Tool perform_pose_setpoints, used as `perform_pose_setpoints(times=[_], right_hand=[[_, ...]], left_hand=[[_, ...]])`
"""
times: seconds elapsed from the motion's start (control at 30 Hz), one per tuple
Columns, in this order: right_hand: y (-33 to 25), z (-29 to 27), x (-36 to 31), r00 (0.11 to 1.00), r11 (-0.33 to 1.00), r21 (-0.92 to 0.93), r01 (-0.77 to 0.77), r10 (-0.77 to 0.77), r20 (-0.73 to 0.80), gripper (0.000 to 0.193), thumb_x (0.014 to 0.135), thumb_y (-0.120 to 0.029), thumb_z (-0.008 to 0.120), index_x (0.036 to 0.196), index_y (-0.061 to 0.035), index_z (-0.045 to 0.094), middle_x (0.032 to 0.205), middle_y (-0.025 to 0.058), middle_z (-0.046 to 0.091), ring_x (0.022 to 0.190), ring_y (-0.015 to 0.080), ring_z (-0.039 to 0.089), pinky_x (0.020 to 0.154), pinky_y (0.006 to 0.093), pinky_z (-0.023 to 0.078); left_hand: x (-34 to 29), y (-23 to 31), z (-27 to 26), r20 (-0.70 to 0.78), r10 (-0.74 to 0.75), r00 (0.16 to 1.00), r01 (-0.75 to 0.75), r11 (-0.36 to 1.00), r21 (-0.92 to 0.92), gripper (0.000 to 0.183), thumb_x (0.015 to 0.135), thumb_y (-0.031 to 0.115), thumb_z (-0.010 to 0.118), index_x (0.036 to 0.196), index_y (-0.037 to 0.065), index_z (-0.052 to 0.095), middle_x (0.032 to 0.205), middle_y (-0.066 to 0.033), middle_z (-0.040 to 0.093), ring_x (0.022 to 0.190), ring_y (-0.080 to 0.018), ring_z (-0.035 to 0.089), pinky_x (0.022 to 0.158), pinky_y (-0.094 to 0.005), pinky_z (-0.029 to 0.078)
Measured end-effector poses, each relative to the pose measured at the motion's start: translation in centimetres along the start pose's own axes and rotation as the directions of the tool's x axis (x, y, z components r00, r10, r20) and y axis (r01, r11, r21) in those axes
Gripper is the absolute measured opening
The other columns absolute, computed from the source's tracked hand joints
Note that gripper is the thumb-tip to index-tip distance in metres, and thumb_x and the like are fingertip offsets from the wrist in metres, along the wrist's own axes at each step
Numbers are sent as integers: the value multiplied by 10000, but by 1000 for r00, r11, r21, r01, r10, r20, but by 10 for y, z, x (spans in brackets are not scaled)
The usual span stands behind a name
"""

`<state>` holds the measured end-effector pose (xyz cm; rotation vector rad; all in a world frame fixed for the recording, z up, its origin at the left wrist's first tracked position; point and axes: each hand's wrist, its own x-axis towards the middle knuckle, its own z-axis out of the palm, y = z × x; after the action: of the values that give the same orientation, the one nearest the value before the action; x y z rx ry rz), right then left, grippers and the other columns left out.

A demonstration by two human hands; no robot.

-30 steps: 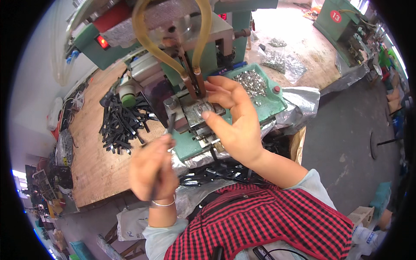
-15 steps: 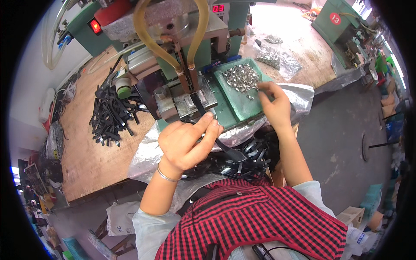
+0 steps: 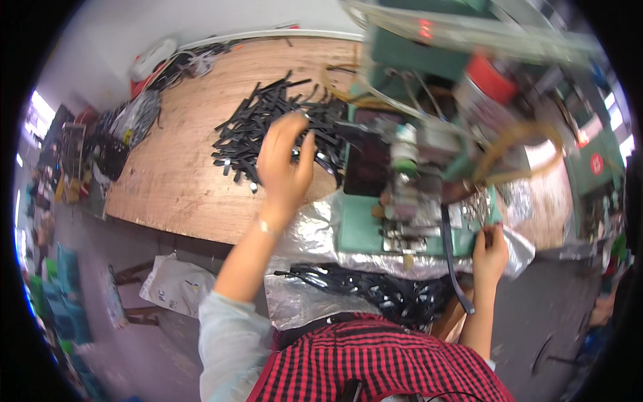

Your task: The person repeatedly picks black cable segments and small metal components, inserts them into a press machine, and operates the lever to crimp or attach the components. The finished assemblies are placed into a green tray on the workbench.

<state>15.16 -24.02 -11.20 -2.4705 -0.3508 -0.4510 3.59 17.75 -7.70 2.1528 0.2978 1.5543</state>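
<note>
My left hand (image 3: 284,164) hovers over the near side of a pile of black strips (image 3: 251,124), thumb and fingers apart, with nothing visible between them. On the right, a black strap (image 3: 448,251) hangs from the green bench machine (image 3: 429,201), its lower end loose over the bench edge. Beside the strap, my right hand (image 3: 492,253) is at the near edge of the green tray (image 3: 494,213) of small metal pieces (image 3: 477,206). Its fingers are drawn together; whatever they hold is too small and blurred to make out.
Yellowish hoses (image 3: 529,157) loop from the machine, and a red cylinder (image 3: 490,77) sits high on it. Foil (image 3: 311,231) covers the bench's front edge. More black strips (image 3: 375,288) lie below it, near my apron. Another green machine (image 3: 593,164) stands at right.
The view has swung left. My left hand has let go of the strap at the machine and moved over to the strip pile. My right hand has drawn back to the tray's near edge.
</note>
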Motion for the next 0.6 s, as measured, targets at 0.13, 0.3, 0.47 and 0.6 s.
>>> perform_pose_setpoints(times=[0.13, 0.3, 0.47, 0.6], right_hand=[[-9, 7, 8, 997, 987, 154, 45, -36, -62, 149, 970, -35, 659, 1103, 1, 716, 923, 186, 712, 907, 333, 691, 888, 403, 542], [-12, 11, 13, 994, 994, 45, 97, -94, -50, 118, 950, -15, 678, 1052, 28, 721, 959, 184, 715, 935, 369, 680, 984, 404, 513], [5, 14, 7, 996, 991, 128, 32, -20, -93, 100, 942, -17, 710, 1027, 35, 724, 887, 109, 695, 825, 206, 649, 835, 336, 521], [2, 8, -1, 998, 961, 274, -47, 60, -38, 135, 962, -27, 693, 1076, 10, 755, 935, 61, 735, 853, 138, 640, 839, 293, 517]], left_hand=[[54, -109, 80, 408, -236, 882, -3, 862, 506, 492, 919, 384, 754, 1293, 68, 702, 1391, -159, 649, 1290, -348, 584, 1047, -486, 487], [58, -131, 177, 674, -438, 595, -23, 829, 558, 497, 965, 340, 645, 1416, 132, 649, 1418, -97, 649, 1316, -324, 589, 1096, -545, 445], [29, -162, 141, 710, -295, 640, -194, 831, 520, 423, 948, 331, 616, 1349, 224, 694, 1336, -107, 696, 1150, -335, 698, 934, -496, 549], [31, -161, 76, 686, -376, 622, -126, 817, 563, 406, 905, 292, 699, 1296, 188, 724, 1335, -97, 697, 1205, -310, 661, 984, -506, 503]])
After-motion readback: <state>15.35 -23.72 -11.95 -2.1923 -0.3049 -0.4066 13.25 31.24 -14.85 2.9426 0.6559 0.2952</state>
